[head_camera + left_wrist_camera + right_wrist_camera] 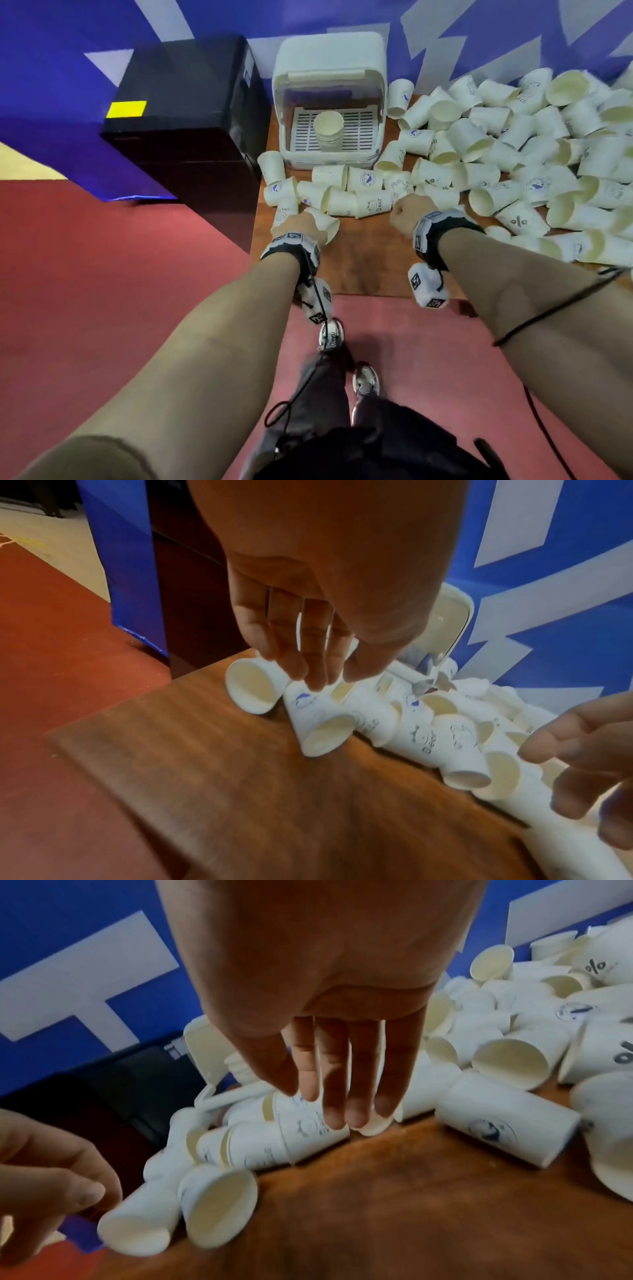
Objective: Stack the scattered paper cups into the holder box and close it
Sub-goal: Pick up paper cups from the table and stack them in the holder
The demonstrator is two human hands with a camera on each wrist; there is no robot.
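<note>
White paper cups (496,147) strewn on their sides across wooden counter (363,260), thickest toward right edge. Holder box (329,102) at back of counter against blue wall, lid raised, short stack of cups (328,132) upright on slatted tray inside. Black cabinet (185,113) just left of box.

Left hand (299,224) lowered over nearest row of cups, fingers (308,653) straight and pointing down, tips touching side of one toppled cup (318,721); nothing gripped. Right hand (409,214) likewise poised over row, fingers (335,1074) extended, tips brushing a cup with printed face (308,1131), rim of another just beside; no hold taken either.

Step in hand, judging by both reaches: picking loose cups from front row, with most of pile not yet gathered and box far from full. Next move likely calls for curling fingers round one cup apiece, turning each mouth-up, nesting one into other, then carrying pair over front row to stack in box. Care needed on grip: thin paper walls, easily crushed, and neighbours apt to roll off left counter edge if nudged. Lid closing still well off.
</note>
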